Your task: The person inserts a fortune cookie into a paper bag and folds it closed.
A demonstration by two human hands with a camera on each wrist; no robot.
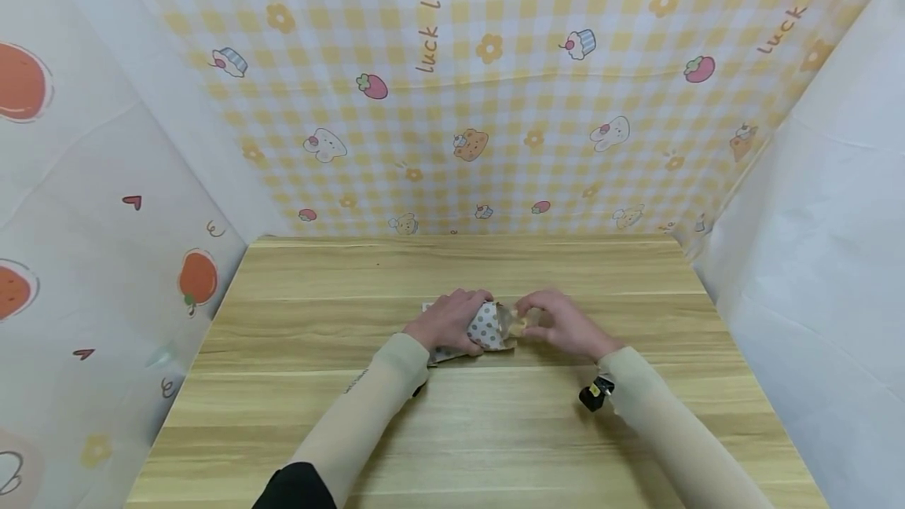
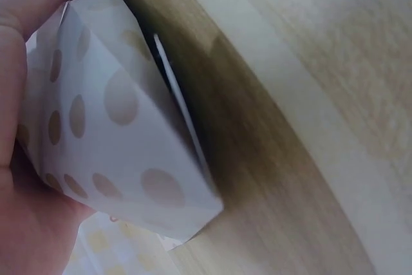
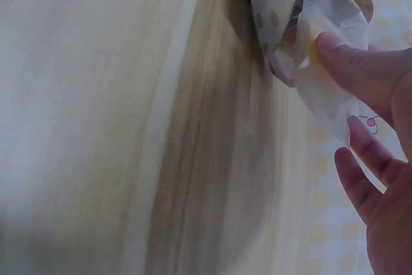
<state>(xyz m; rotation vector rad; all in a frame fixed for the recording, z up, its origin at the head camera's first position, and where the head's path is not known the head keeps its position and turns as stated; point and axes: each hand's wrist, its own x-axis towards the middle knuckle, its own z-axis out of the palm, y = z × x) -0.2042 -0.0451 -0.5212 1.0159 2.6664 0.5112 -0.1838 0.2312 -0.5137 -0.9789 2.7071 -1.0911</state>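
Observation:
A white paper bag with grey-brown dots [image 1: 486,326] lies on its side on the wooden table, its torn-looking mouth facing right. My left hand [image 1: 452,322] grips it from above; in the left wrist view the fingers and palm [image 2: 32,223] curl round the dotted paper [image 2: 122,133]. At the mouth, my right hand [image 1: 566,324] pinches a translucent plastic wrapper with something yellowish in it [image 1: 518,327]. The right wrist view shows the thumb of my right hand [image 3: 380,101] pressed on the wrapper [image 3: 328,49], which sticks partly out of the bag [image 3: 270,4].
The wood-grain table [image 1: 495,430] meets a yellow checked cloth [image 1: 424,116] at the back. White sheets hang on both sides, the left one [image 1: 92,258] printed with fruit. A black wrist camera [image 1: 596,393] is on my right wrist.

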